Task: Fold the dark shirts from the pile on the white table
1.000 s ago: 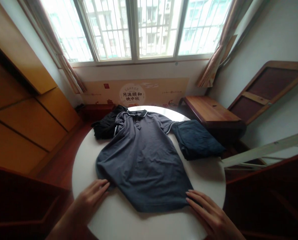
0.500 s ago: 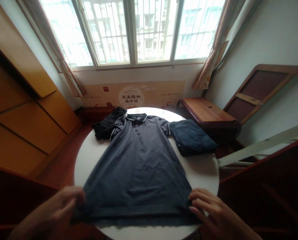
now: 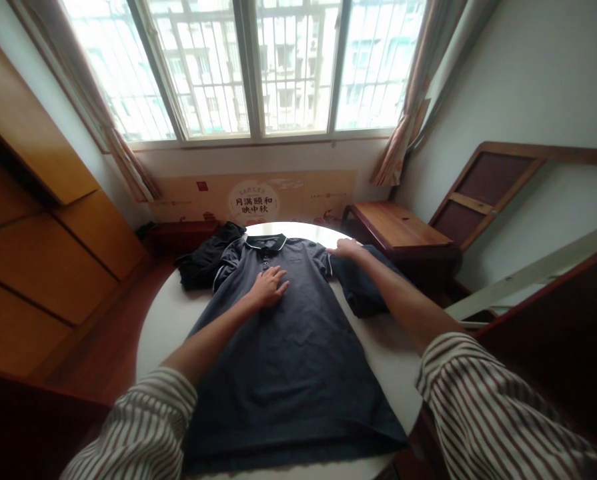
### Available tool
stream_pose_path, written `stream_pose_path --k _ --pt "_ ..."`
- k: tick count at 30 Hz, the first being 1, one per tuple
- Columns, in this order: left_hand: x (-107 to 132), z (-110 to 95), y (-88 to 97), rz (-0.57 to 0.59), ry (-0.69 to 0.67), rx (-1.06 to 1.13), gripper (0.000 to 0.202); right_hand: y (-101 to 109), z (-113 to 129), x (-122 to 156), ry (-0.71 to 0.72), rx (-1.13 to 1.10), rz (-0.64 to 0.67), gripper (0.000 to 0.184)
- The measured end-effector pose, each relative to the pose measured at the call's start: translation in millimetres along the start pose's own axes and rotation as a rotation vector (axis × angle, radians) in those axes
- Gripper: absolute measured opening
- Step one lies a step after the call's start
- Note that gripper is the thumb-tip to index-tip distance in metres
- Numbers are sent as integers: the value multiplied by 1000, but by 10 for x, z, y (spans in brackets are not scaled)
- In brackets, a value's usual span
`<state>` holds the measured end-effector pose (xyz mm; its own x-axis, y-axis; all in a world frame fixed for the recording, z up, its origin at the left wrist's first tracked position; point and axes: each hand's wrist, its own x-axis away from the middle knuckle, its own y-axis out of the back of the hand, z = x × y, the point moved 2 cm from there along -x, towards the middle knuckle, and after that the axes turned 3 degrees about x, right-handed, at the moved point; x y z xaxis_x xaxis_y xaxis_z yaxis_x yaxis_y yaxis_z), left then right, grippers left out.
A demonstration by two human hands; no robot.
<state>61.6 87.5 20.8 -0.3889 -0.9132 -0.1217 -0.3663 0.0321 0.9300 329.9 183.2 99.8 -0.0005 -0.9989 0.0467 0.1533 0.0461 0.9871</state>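
Fingers (image 3: 278, 279) open, gripping nothing | left hand (image 3: 265, 291) on grey polo shirt (image 3: 288, 373) at frame centre, right hand (image 3: 345, 248) by its sleeve (image 3: 321, 261) | seems soft, light knit; best lifted by collar (image 3: 265, 243)

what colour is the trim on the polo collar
White, on the collar of the dark grey polo shirt; clearest in the head view.

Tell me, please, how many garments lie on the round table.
3: a grey polo shirt centrally, a folded black garment at far left, a folded navy garment at far right.
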Motion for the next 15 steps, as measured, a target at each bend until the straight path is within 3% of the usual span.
stream_pose_path --k 3,7,10,15 --pt "-131 132 -165 30 78 -25 61 -193 -27 -134 -115 9 13 54" --pt "-117 185 -222 12 72 -48 64 -319 9 -200 -116 -31 11 40" --pt "-104 178 -221 7 72 -59 64 -245 110 -197 -36 -99 -47 33" --pt "-104 177 -227 23 70 -103 66 115 122 -49 75 -192 -218 39"
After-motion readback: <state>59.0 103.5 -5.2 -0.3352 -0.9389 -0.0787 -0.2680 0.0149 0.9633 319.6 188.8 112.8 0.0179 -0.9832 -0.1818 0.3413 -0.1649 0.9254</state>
